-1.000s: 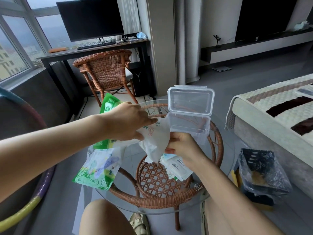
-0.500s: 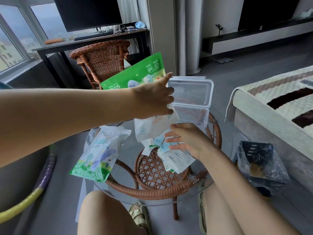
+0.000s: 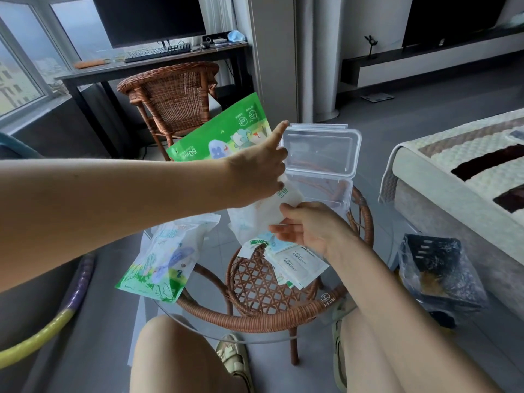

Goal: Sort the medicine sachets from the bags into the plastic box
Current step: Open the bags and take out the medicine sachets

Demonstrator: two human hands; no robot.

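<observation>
My left hand [image 3: 259,168] holds a green and white bag [image 3: 224,134] upside down above the glass table, index finger stretched out. The bag's white mouth [image 3: 255,214] hangs down in front of the clear plastic box [image 3: 320,177], whose lid stands open. My right hand [image 3: 307,226] is under the bag's mouth, fingers spread and touching it. Several white and green medicine sachets [image 3: 295,263] lie in a loose pile on the glass below my right hand. A second green and white bag [image 3: 161,262] lies flat on the table's left side.
The round glass table [image 3: 365,316] sits on a rattan frame. A rattan chair [image 3: 173,95] and a desk with a monitor stand behind it. A black bin with a plastic liner [image 3: 436,276] is on the floor at right, beside a bed [image 3: 459,171]. My knees are below the table edge.
My left hand has lifted and upended the bag, from low over the table to in front of the box. More sachets have dropped onto the glass. My right hand moved from gripping the bag to touching its mouth.
</observation>
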